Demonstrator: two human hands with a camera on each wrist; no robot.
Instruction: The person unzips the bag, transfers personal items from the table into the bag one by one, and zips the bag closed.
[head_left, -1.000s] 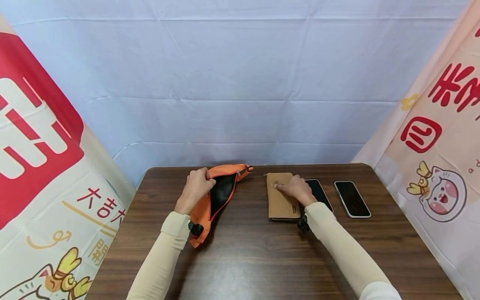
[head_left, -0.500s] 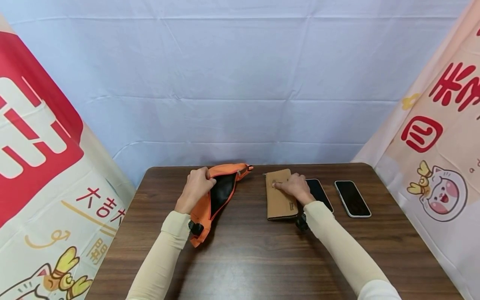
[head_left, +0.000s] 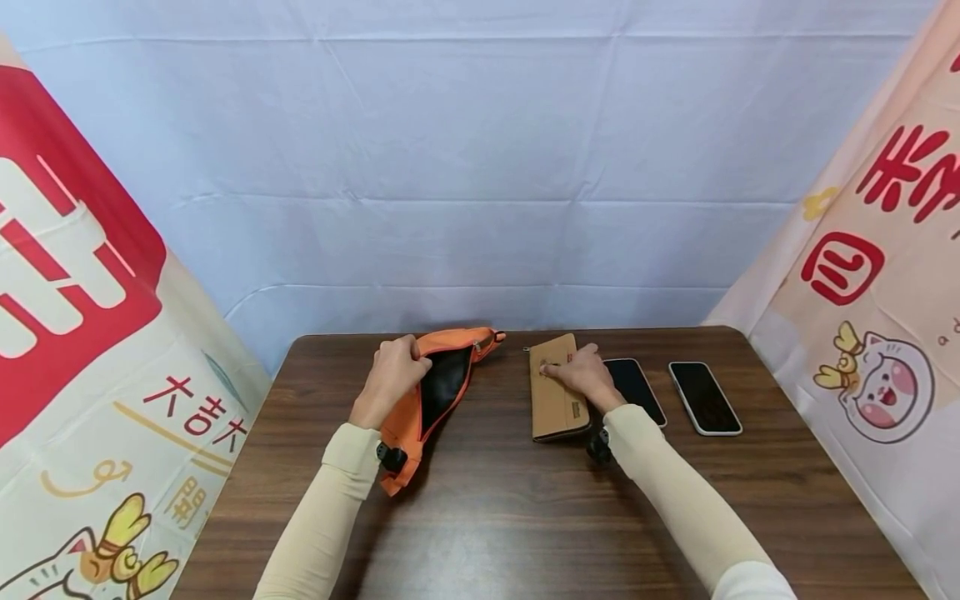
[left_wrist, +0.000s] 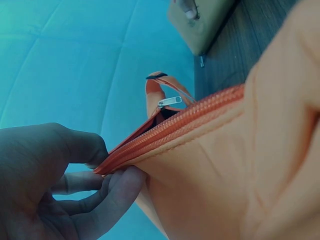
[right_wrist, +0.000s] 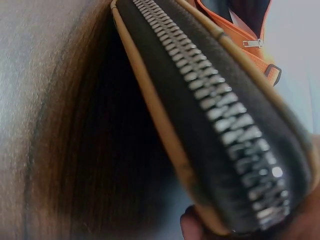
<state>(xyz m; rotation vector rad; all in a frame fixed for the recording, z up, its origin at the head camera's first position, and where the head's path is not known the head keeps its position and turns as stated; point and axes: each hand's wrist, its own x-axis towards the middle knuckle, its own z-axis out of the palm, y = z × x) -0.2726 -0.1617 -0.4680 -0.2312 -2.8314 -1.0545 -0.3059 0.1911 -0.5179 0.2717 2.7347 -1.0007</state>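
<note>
Left of centre in the head view, the left hand (head_left: 393, 371) pinched the rim of the orange bag (head_left: 408, 412), whose mouth gaped. Right of centre, the right hand (head_left: 585, 373) gripped the tan wallet (head_left: 555, 402), which looked tilted, its thumb across the upper face. The step in hand seemed to be picking up the wallet; the next move likely called for a firm grip and a level lift. One phone (head_left: 637, 392) lay just right of it, crowding that side; leftward, a strip of table (head_left: 498, 417) gave room. The table's top edge ran close above both.

left grip (head_left: 393, 367) on orange bag (head_left: 446, 387), right grip (head_left: 588, 372) on wallet (head_left: 553, 400)
</note>
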